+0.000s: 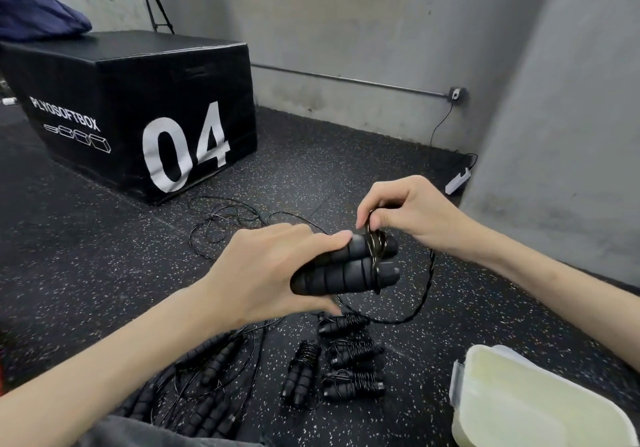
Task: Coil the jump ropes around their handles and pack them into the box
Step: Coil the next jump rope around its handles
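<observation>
Mid-frame, the left hand (pixel 270 273) grips paired handles (pixel 346 266); the right hand (pixel 408 214) pinches rope (pixel 429 273) around them. Four coiled bundles (pixel 349 360) lie at six o'clock, loose ropes (pixel 207 394) at seven, the box (pixel 540 408) at five, seemingly unpacked.

A large black padded plyometric box (pixel 138 100) is standing on the speckled black rubber floor (pixel 311 169) — two markings are showing on its sides. The left-hand face is carrying white capitals reading "PLYOSOFTBOX", with a row of small white outline box symbols sitting just beneath the word. The adjoining right-hand face is displaying the large white number "04" — bold, filling the lower half of that face. No other legible text is appearing anywhere.
</observation>
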